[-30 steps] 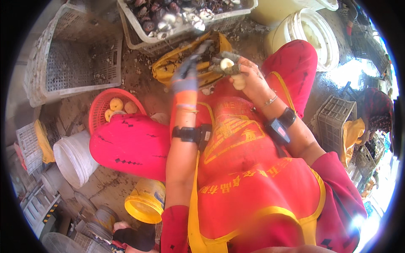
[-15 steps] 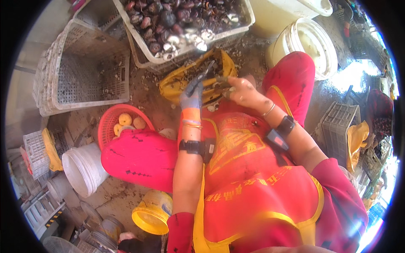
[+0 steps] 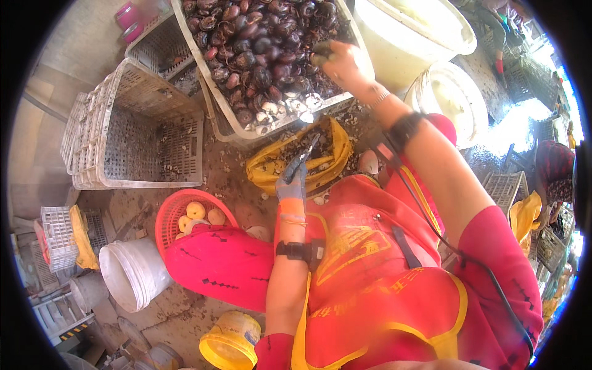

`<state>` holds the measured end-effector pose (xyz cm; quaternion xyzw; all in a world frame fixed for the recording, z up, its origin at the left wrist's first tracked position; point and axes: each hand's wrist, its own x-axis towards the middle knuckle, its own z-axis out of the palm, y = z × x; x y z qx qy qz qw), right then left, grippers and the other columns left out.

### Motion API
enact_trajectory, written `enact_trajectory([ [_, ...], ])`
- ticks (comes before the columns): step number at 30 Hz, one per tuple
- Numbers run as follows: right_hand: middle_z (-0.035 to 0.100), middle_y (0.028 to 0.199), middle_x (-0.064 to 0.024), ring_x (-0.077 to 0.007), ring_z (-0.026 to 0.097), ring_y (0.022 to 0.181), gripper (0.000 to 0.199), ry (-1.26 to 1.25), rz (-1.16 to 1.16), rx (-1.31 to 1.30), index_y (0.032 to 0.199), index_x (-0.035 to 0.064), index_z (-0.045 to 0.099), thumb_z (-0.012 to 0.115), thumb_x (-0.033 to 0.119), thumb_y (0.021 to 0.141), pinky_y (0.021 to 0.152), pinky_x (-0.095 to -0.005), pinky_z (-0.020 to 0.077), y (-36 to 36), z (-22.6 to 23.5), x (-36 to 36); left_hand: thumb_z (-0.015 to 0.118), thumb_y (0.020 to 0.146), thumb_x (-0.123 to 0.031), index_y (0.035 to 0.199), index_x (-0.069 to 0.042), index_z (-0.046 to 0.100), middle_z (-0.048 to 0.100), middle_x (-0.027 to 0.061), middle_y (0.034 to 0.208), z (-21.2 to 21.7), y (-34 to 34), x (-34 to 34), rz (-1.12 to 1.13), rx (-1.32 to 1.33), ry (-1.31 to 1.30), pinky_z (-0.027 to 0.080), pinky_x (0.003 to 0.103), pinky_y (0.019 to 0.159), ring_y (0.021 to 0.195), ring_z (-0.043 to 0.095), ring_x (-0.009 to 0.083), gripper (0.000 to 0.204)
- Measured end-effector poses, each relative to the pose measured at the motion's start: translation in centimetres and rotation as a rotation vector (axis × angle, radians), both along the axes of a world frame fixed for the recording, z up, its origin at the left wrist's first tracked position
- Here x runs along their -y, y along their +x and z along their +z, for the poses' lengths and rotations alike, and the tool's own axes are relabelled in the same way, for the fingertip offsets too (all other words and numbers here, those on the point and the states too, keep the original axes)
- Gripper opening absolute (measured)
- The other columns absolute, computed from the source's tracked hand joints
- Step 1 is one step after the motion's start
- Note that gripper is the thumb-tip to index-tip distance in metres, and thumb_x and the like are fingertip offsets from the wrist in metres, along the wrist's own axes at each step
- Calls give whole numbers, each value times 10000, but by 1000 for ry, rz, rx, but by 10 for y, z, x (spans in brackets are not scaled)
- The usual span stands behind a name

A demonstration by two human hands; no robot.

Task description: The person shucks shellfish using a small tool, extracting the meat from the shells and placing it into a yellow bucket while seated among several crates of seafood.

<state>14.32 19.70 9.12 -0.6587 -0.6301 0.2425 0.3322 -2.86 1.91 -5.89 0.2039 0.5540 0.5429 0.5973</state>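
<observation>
My right hand (image 3: pixel 344 66) reaches over the right side of a pale crate (image 3: pixel 362 55) heaped with dark water chestnuts (image 3: pixel 265 46). Its fingers, with dark coverings on the tips, are bent and slightly apart; nothing shows between them. White peeled pieces (image 3: pixel 280 112) lie at the crate's near edge. My left hand (image 3: pixel 291 185), in a grey glove, is closed around a slim dark knife-like tool (image 3: pixel 311 148) that points up and away. Below the tool sits a yellow open bag (image 3: pixel 262 176) containing dark peelings.
Left stand stacked grey crates (image 3: pixel 98 142), a red basket (image 3: pixel 163 225) with round yellowish pieces, and a white bucket (image 3: pixel 132 274). A yellow bucket (image 3: pixel 229 345) is near my left elbow. Pale tubs (image 3: pixel 401 46) and a white bucket (image 3: pixel 453 92) stand far right. Scraps litter the floor.
My right hand has moved from beside my left hand, forward and over the crate. The left hand stays above the yellow bag with the dark tool. The whole view has shifted slightly.
</observation>
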Motion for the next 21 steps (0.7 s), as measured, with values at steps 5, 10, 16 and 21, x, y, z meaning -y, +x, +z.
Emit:
enact_trajectory([
  [5,640,873,-135,-268,617,850,464,174,-3,381,1016,40,592,641,421,756,749,-351,488,-21,-2,-50,607,824,-7,1081,32,599,620,74,1003,-1,-2,2,28,146,112,468,203,789,867,581,123,260],
  [10,625,878,-132,-279,608,870,486,13,-74,410,930,41,586,627,483,732,750,-352,486,-40,-3,-66,591,829,6,1078,38,597,617,85,1019,4,-4,3,13,130,80,471,219,820,882,584,128,252],
  [16,630,1003,-128,-289,590,934,401,229,42,292,1062,77,602,579,359,778,809,-364,469,-3,-29,-57,599,835,-33,1071,17,588,626,103,971,5,-3,0,29,165,42,463,222,622,794,587,121,241],
  [21,622,801,-139,-277,612,686,338,356,437,404,1141,127,564,521,78,809,592,-355,498,4,-12,56,622,841,-279,1025,-41,573,616,85,870,33,-8,3,-55,628,-60,402,240,508,603,507,112,305],
])
